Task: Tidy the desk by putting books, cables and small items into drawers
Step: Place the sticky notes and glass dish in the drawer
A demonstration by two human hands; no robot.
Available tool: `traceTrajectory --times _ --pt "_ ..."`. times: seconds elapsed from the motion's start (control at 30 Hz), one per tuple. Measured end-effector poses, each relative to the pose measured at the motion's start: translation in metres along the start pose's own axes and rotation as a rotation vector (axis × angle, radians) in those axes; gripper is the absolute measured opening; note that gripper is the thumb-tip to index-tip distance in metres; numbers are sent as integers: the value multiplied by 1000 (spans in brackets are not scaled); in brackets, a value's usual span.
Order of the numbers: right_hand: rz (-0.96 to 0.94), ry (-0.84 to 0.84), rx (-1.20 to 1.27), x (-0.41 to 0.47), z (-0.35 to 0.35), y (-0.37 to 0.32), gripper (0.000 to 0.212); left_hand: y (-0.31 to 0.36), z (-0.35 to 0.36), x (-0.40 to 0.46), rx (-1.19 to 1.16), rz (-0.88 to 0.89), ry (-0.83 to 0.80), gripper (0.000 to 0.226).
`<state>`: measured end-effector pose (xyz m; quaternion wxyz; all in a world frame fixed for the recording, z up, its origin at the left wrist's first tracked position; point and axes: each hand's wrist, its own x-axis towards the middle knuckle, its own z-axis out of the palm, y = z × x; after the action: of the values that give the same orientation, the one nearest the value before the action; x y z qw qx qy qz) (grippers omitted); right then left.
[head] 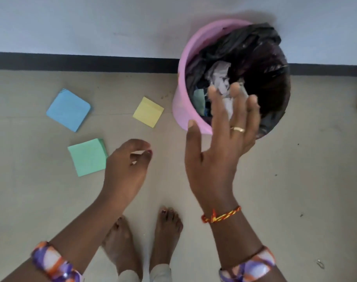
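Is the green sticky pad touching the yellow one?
Apart. The head view shows bare floor between the green pad and the yellow pad.

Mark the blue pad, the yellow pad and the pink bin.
blue pad [68,109], head view, centre of top sheet
yellow pad [148,111], head view, centre of top sheet
pink bin [180,102], head view, left outer wall

I have one view only, from the head camera, looking almost straight down from standing height at the floor [254,200]. The wall [92,21] lies at twelve o'clock, my feet [145,241] at six. The wide lens bows the skirting [72,62].
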<state>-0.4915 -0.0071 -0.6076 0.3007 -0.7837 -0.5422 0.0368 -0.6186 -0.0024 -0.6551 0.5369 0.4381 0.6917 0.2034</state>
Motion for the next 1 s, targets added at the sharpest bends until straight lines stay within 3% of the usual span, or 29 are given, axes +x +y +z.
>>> traceTrajectory --times 0.03,0.1,0.2,0.27,0.33,0.43,0.5,0.53,0.6,0.67,0.73,0.8,0.87,0.93,1.0 --pt "-45 -36 -15 -12 4 -4 42 -17 -6 5 77 -61 65 10" --pt "-99 -211 70 -36 17 -8 41 -56 -22 18 195 -273 181 32" --pt "-18 -676 272 -60 57 -1 51 -108 -49 41 171 -737 260 83" --pt "25 -947 194 -61 95 14 63 -128 -55 59 173 -886 282 100" --pt "-32 -1045 38 -51 140 28 73 -137 -54 82 194 -880 316 105" --pt "-38 -911 -167 -13 200 32 76 -150 -46 113 231 -826 384 100" --pt "83 -792 -256 6 227 34 79 -161 -45 121 247 -809 426 92" --pt "174 -797 -252 11 232 38 76 -167 -47 120 190 -792 448 85" --pt "434 -964 -125 11 235 48 59 -178 -52 115 24 -692 490 69" --pt "555 -874 -73 12 241 51 54 -188 -63 106 -90 -605 489 53" --pt "475 -767 -13 12 248 44 45 -194 -74 94 -311 -592 495 37" --pt "468 -917 234 5 252 14 33 -193 -90 82 -573 -599 514 18" --pt "388 -1139 438 -1 258 -17 30 -193 -106 70 -735 -594 553 16" --pt "194 -1248 354 -5 279 -46 38 -198 -120 61 -769 -589 597 17" --pt "-55 -1111 100 -9 316 -70 26 -206 -133 55 -768 -601 613 17"
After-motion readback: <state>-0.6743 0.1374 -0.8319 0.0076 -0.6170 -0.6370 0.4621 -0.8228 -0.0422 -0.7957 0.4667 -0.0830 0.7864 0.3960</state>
